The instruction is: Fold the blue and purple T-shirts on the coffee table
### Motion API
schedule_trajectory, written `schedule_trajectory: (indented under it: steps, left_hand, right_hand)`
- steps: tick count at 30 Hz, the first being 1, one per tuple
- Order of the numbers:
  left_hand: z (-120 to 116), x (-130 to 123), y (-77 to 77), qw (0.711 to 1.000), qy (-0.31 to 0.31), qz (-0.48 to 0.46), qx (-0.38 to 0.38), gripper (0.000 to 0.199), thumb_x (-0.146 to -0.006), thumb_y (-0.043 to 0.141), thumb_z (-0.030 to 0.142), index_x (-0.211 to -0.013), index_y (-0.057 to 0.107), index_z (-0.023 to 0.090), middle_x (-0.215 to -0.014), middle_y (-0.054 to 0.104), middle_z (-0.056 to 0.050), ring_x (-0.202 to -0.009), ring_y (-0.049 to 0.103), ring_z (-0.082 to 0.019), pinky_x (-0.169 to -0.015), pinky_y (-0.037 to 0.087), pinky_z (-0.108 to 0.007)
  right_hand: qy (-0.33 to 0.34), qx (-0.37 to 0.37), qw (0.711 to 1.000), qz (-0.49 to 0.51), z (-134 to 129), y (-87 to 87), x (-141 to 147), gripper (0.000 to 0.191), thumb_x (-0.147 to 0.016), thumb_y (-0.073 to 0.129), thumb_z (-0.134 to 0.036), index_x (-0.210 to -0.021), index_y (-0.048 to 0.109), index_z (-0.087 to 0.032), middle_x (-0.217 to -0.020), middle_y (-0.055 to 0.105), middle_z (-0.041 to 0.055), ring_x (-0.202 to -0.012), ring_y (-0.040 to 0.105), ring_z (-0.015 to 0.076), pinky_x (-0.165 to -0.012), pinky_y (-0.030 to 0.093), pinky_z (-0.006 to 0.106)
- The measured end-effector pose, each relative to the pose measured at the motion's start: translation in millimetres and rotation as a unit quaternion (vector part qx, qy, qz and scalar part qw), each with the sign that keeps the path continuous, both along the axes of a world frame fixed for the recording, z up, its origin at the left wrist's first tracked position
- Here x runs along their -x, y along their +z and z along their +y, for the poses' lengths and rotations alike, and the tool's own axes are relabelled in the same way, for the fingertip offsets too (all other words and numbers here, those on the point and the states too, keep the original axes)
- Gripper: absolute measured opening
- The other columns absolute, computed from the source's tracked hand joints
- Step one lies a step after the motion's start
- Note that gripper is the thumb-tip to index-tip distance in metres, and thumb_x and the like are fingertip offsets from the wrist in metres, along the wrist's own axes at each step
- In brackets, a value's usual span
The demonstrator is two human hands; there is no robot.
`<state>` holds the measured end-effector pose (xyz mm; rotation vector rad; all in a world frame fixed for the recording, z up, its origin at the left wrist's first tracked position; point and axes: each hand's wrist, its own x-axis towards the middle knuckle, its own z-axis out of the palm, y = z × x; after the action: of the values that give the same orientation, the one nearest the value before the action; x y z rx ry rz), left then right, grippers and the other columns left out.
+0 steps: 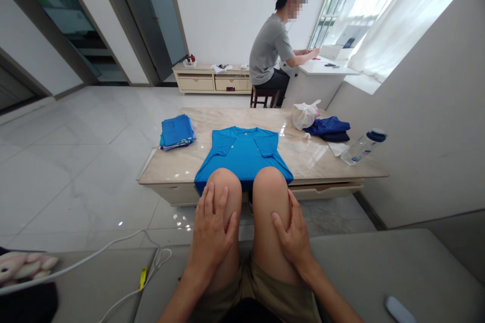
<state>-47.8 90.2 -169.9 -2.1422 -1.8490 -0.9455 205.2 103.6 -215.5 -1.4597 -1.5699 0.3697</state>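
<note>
Blue shirt [248,154], beyond left hand [212,224], right hand [294,234] (on legs [265,197])

You can read no words or numbers here. The blue shirt [246,157] in front of you carries small pale marks near its collar and by its sleeves, too tiny to make out. The clear bottle [361,149] to your right bears blue print, but its letters are too small to tell.

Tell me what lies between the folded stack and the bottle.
In the head view, the blue T-shirt lies between the folded stack and bottle, then a white bag, small white item, dark blue cloth and white sheet.
</note>
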Motion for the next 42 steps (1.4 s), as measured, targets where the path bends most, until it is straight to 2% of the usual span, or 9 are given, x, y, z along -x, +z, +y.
schedule_trajectory:
  steps: [28,33,35,37,39,42]
  left_hand:
    - [0.5,1.6,0.2,1.0,-0.001,-0.001,0.007,0.079,-0.109,0.063,0.031,-0.181,0.032,0.027,-0.187,0.03,-0.019,-0.17,0.037,-0.041,-0.132,0.046,-0.061]
    - [-1.7,-0.5,-0.2,1.0,-0.005,-0.01,0.004,0.075,-0.109,0.062,0.03,-0.179,0.036,0.027,-0.187,0.03,-0.018,-0.171,0.036,-0.041,-0.132,0.045,-0.06]
    - [0.2,3.9,2.4,0.999,-0.011,-0.035,0.004,0.067,-0.11,0.061,0.032,-0.174,0.045,0.027,-0.185,0.035,-0.018,-0.168,0.04,-0.039,-0.131,0.046,-0.06]
    - [10.3,16.2,8.7,0.996,-0.014,-0.087,0.007,0.053,-0.111,0.059,0.036,-0.163,0.059,0.026,-0.174,0.05,-0.017,-0.159,0.052,-0.036,-0.128,0.05,-0.057]
    - [33.9,36.9,17.6,0.987,-0.021,-0.158,0.03,0.042,-0.112,0.056,0.044,-0.145,0.072,0.024,-0.15,0.067,-0.016,-0.14,0.065,-0.032,-0.121,0.055,-0.053]
    - [98.4,75.0,28.0,0.958,-0.053,-0.254,0.12,0.043,-0.109,0.054,0.057,-0.118,0.078,0.023,-0.123,0.078,-0.011,-0.115,0.074,-0.028,-0.107,0.062,-0.045]
  right_hand:
    - [0.005,0.002,1.0,-0.005,2.0,2.9,-2.3,0.079,-0.109,0.063,-0.054,-0.177,0.038,-0.023,-0.172,0.054,0.0191,-0.158,0.055,0.0385,-0.128,0.05,0.062]
    - [0.005,0.006,1.0,0.002,-1.4,3.0,0.5,0.078,-0.108,0.064,-0.053,-0.176,0.039,-0.023,-0.172,0.054,0.0186,-0.158,0.055,0.0383,-0.128,0.049,0.062]
    - [0.007,0.009,1.0,0.009,-3.0,4.4,0.1,0.079,-0.108,0.064,-0.054,-0.175,0.039,-0.023,-0.173,0.053,0.0185,-0.158,0.055,0.0379,-0.129,0.048,0.062]
    - [0.017,0.019,0.999,0.034,2.8,6.9,-5.5,0.073,-0.109,0.062,-0.056,-0.172,0.044,-0.022,-0.169,0.057,0.0181,-0.154,0.059,0.0365,-0.126,0.051,0.059]
    - [0.034,0.04,0.996,0.071,23.3,10.6,-18.3,0.06,-0.111,0.056,-0.059,-0.159,0.059,-0.022,-0.155,0.068,0.0169,-0.14,0.068,0.0341,-0.116,0.059,0.053]
    - [0.063,0.088,0.99,0.09,87.8,15.9,-47.1,0.051,-0.109,0.055,-0.065,-0.125,0.077,-0.021,-0.123,0.082,0.0138,-0.11,0.077,0.031,-0.098,0.065,0.047]
